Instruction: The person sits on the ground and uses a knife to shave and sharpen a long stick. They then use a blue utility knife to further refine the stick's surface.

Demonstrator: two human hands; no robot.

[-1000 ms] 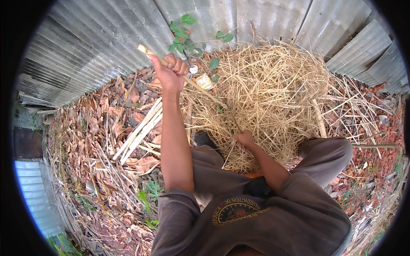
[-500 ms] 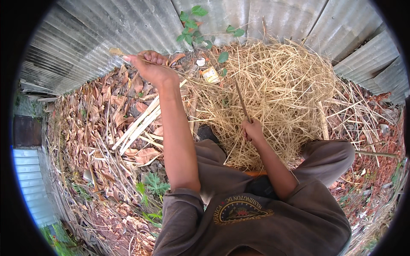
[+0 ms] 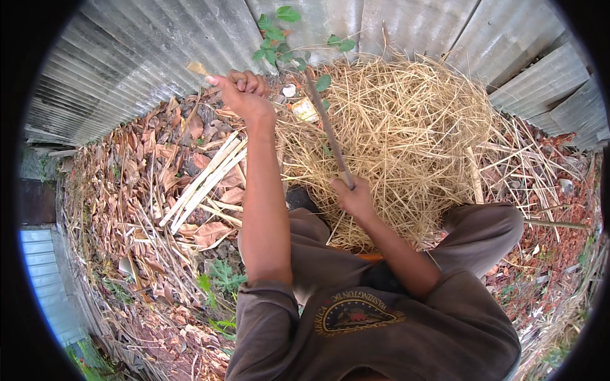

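My left hand (image 3: 248, 95) is raised toward the metal sheets at the far left, fingers curled and thumb along a thin tan strip. The strip's frayed, pale end (image 3: 197, 68) sticks out past the thumb; the rest is mostly hidden by the hand. In front of my body, my right hand (image 3: 356, 198) is closed round a long, narrow-bladed knife (image 3: 328, 130). Its blade points away from me and slightly left, over the edge of a heap of straw-like shavings (image 3: 413, 127). The two hands are apart, and the blade tip is right of my left hand.
Corrugated metal sheets (image 3: 406, 28) wall off the far side. Pale split strips (image 3: 203, 181) lie on dry leaves (image 3: 143, 168) at left. A yellow-and-white packet (image 3: 305, 109) rests beside the heap, below a leafy green stem (image 3: 273, 35). My bent legs (image 3: 486, 232) flank the heap's near side.
My left hand has moved right with the strip. My right hand has shifted left and slightly nearer; the knife has swung left and turned, so more of its blade shows.
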